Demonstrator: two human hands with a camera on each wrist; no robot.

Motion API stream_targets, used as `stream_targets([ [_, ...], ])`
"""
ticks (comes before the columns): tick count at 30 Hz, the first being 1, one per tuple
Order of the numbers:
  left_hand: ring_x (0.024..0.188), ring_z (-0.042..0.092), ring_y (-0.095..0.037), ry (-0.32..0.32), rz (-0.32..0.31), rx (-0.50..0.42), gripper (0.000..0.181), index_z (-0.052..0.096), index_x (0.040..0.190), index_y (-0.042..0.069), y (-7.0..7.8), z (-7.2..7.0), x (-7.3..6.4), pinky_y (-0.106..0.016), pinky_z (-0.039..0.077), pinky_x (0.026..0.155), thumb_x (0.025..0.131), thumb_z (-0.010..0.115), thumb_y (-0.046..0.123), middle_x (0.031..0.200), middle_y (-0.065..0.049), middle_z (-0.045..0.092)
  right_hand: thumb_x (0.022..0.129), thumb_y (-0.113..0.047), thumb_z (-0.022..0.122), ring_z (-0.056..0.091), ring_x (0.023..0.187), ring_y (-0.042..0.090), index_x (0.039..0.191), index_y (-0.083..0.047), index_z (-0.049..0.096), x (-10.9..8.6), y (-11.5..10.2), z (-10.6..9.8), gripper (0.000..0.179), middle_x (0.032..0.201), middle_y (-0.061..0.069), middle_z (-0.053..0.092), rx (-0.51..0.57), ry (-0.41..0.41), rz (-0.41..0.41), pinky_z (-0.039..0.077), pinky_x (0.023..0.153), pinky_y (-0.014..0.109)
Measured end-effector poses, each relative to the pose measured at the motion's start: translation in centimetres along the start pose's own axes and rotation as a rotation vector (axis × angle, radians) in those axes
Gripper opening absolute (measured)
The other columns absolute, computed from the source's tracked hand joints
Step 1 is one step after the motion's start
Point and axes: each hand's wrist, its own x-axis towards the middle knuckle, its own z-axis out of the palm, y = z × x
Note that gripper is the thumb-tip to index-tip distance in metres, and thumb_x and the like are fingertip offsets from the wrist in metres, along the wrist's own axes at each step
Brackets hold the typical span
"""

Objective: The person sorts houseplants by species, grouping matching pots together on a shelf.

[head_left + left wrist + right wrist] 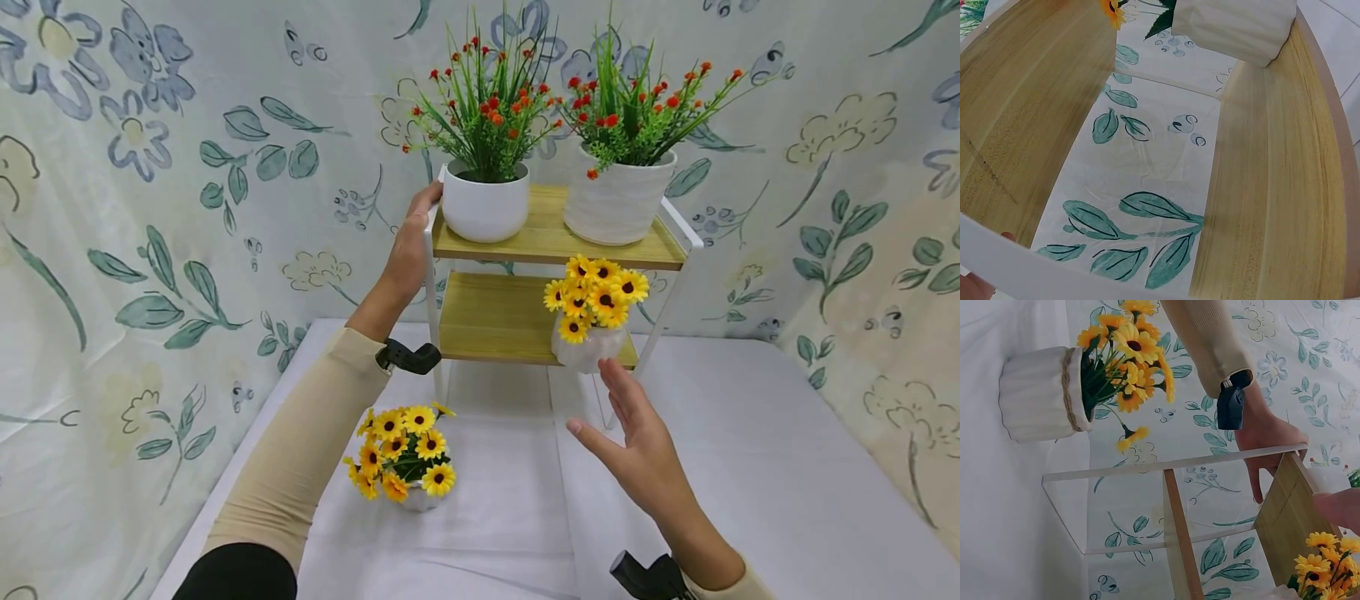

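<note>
A two-tier wooden shelf (pixel 487 312) with a white frame stands against the floral backdrop. My left hand (pixel 408 254) grips the frame at the upper left end. On the right part of the lower board sits a small whitish pot (pixel 583 346) of yellow daisy-like flowers (pixel 600 296). My right hand (pixel 647 454) is just in front of it, thumb apart and fingers extended, the fingertips right by the pot in the head view. In the left wrist view, the same pot (pixel 1235 28) sits toward the far end of the lower board.
Two white pots (pixel 486 204) (pixel 618 200) of grass with red flowers stand on the top board. Another pot of yellow flowers (pixel 408 458), with twine round its rim, stands on the white-covered table (pixel 510 533) to the left, near my left forearm.
</note>
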Motion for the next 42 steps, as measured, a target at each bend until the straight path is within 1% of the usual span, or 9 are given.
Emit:
stream_targets([
  [4,0.143,0.017,-0.025,-0.008,-0.028,-0.003,0.062,0.019,0.15,-0.004,2.1,0.2,-0.3,-0.042,0.011,0.116,0.094,0.012,0.022,0.154,-0.02,0.018,0.085,-0.017,0.075,0.027,0.142,0.022,0.151,-0.005,0.026,-0.3,0.1,0.7,0.083,0.154,0.01,0.03,0.009,-0.023,0.001,0.023,0.105,0.009],
  [8,0.142,0.018,-0.025,-0.011,-0.05,0.001,0.061,0.019,0.15,-0.006,3.5,0.3,-0.6,-0.037,0.013,0.116,0.094,0.014,0.02,0.154,-0.021,0.019,0.085,-0.018,0.074,0.027,0.142,0.023,0.15,-0.005,0.028,-0.4,0.3,1.3,0.081,0.154,0.01,0.031,0.024,-0.042,0.0,0.023,0.105,0.01],
  [10,0.142,0.018,-0.025,-0.01,-0.054,-0.004,0.061,0.02,0.149,-0.006,3.7,0.3,-0.6,-0.035,0.014,0.115,0.094,0.014,0.02,0.153,-0.021,0.019,0.085,-0.019,0.075,0.028,0.142,0.023,0.15,-0.004,0.028,-0.4,0.4,1.7,0.081,0.153,0.01,0.032,0.023,-0.05,0.001,0.023,0.105,0.01],
  [13,0.141,0.019,-0.026,-0.009,-0.043,-0.016,0.062,0.02,0.149,-0.008,3.7,0.3,-0.6,-0.041,0.013,0.116,0.093,0.014,0.02,0.152,-0.022,0.019,0.085,-0.023,0.075,0.029,0.141,0.022,0.149,-0.006,0.03,-0.4,0.6,2.2,0.08,0.153,0.008,0.033,0.013,-0.061,0.014,0.023,0.106,0.012],
  [17,0.141,0.019,-0.028,-0.014,-0.032,-0.009,0.061,0.019,0.149,-0.008,3.6,0.2,-0.6,-0.047,0.012,0.116,0.094,0.013,0.019,0.153,-0.024,0.019,0.084,-0.029,0.075,0.033,0.14,0.02,0.148,-0.01,0.034,-0.4,0.8,3.0,0.078,0.151,0.004,0.037,-0.003,-0.088,0.025,0.028,0.11,0.026],
  [20,0.141,0.019,-0.028,-0.015,-0.038,0.002,0.061,0.019,0.149,-0.008,3.6,0.2,-0.6,-0.043,0.013,0.116,0.094,0.013,0.019,0.153,-0.023,0.019,0.084,-0.033,0.074,0.036,0.138,0.021,0.146,-0.013,0.036,-0.4,0.9,3.6,0.075,0.149,0.004,0.039,-0.016,-0.123,0.023,0.029,0.109,0.037],
  [25,0.14,0.02,-0.029,-0.014,-0.041,-0.005,0.061,0.019,0.149,-0.007,3.7,0.2,-0.6,-0.045,0.013,0.116,0.094,0.013,0.019,0.153,-0.023,0.019,0.083,-0.037,0.075,0.039,0.136,0.022,0.144,-0.015,0.041,-0.4,1.7,4.9,0.073,0.146,0.003,0.044,-0.024,-0.177,0.018,0.031,0.109,0.044],
  [34,0.141,0.019,-0.029,-0.013,-0.022,-0.022,0.062,0.019,0.149,-0.009,3.5,0.3,-0.5,-0.034,0.015,0.114,0.094,0.013,0.019,0.153,-0.024,0.019,0.08,-0.038,0.077,0.043,0.133,0.019,0.141,-0.015,0.044,0.0,3.1,7.2,0.072,0.143,-0.002,0.047,0.033,-0.275,0.017,0.034,0.108,0.041],
  [42,0.142,0.018,-0.026,-0.007,-0.066,0.007,0.059,0.018,0.149,-0.007,3.8,0.3,-0.6,-0.034,0.014,0.115,0.095,0.013,0.016,0.154,-0.022,0.019,0.079,-0.04,0.078,0.043,0.132,0.016,0.139,-0.021,0.045,0.4,4.1,9.0,0.071,0.141,-0.005,0.048,0.067,-0.352,0.02,0.035,0.108,0.04],
])
